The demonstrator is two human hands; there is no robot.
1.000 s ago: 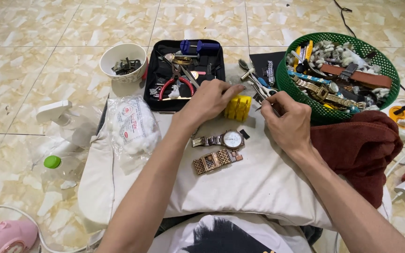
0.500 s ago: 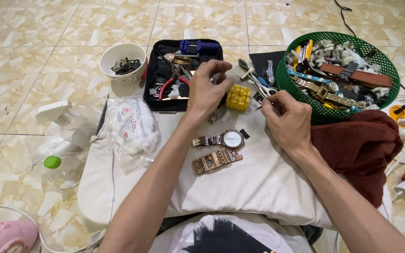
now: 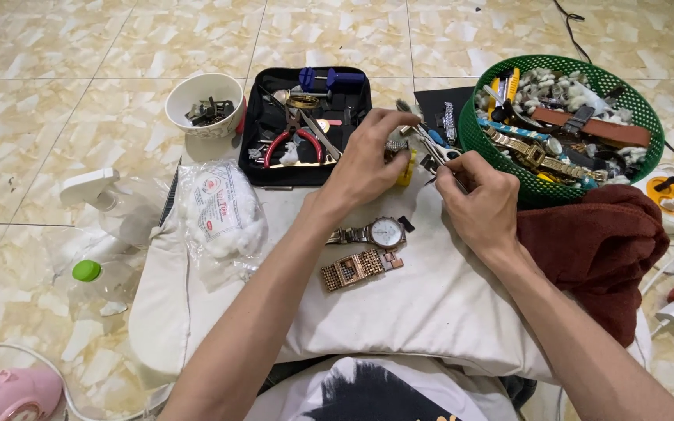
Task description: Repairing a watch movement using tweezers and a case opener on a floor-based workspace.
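My left hand (image 3: 368, 160) reaches forward over the white cushion (image 3: 431, 312), its fingers closed around a small silver watch part above a yellow holder block (image 3: 406, 166). Close by, my right hand (image 3: 477, 195) pinches a thin metal tool whose tip points at that part. Two wristwatches lie on the cushion below my hands: a silver one with a white dial (image 3: 376, 232) and a rose-gold one (image 3: 356, 267).
A black tool tray (image 3: 271, 168) with red-handled pliers sits behind the cushion. A white bowl (image 3: 204, 101) of small parts stands at left, a green basket (image 3: 626, 93) of watches and straps at right. Cotton bag (image 3: 220, 214), maroon cloth (image 3: 602, 249), spray bottle (image 3: 107, 199) lie around.
My left hand has lifted off the yellow block and moved a little forward and right toward the tray's edge. My right hand stayed nearly still.
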